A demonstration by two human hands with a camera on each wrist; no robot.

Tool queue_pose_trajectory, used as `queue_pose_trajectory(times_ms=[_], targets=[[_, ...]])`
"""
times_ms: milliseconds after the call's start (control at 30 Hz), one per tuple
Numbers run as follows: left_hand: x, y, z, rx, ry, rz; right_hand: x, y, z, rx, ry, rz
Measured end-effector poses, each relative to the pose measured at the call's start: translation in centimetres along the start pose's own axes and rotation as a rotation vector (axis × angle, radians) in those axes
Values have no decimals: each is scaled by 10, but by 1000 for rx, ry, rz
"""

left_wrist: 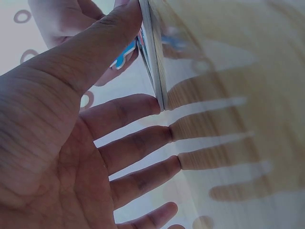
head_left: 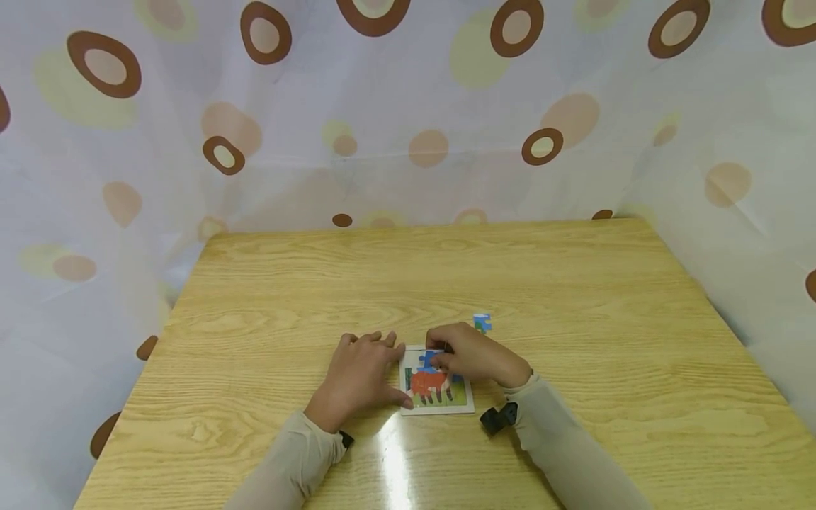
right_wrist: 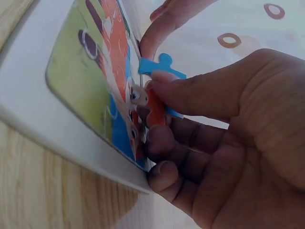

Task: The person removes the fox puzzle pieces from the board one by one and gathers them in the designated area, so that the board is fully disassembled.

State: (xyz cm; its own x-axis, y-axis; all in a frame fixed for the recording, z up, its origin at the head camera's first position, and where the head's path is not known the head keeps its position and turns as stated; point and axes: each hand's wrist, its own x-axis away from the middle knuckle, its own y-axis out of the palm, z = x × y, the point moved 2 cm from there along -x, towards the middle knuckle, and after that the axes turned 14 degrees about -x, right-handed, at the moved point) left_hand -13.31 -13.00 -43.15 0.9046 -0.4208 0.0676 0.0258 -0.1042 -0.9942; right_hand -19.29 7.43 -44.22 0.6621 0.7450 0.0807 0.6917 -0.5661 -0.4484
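Observation:
A small jigsaw puzzle board [head_left: 469,406] with a white border lies on the table, its picture showing an orange fox-like animal on green grass. Pinched between the thumb and fingers of my right hand [head_left: 477,352] is a blue and orange puzzle piece [right_wrist: 155,106] with part of an animal's face on it. That piece is tilted over the upper part of the picture, where the pale backing shows. My left hand [head_left: 362,374] spreads along the board's left side, thumb on the near left corner and index fingertip at the far left corner. Its fingers [left_wrist: 131,147] are straight.
One loose blue puzzle piece [head_left: 482,322], with some green and white, lies just beyond my right hand. The wooden table [head_left: 287,283] reaches back to a patterned curtain [head_left: 395,184]. A black wrist device [head_left: 499,418] sits by my right cuff.

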Motion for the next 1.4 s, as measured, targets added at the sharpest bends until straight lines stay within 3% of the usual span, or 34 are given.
queue_pose_trajectory(times_ms=[233, 400, 633, 800, 1067, 1400], targets=[[0, -1, 0, 15, -7, -9, 2, -11, 3, -60, -25, 5], [0, -1, 0, 6, -9, -10, 10, -32, 5, -54, -35, 66], [0, 1, 2, 7, 2, -3, 32, -68, 21, -9, 77, 169], [1, 2, 2, -7, 0, 5, 43, -84, 26, -34, 110, 208], [0, 2, 0, -18, 1, 4, 49, -92, 31, -42, 118, 270], [0, 1, 1, -8, -4, -7, 58, -101, 42, 28, 175, 321]])
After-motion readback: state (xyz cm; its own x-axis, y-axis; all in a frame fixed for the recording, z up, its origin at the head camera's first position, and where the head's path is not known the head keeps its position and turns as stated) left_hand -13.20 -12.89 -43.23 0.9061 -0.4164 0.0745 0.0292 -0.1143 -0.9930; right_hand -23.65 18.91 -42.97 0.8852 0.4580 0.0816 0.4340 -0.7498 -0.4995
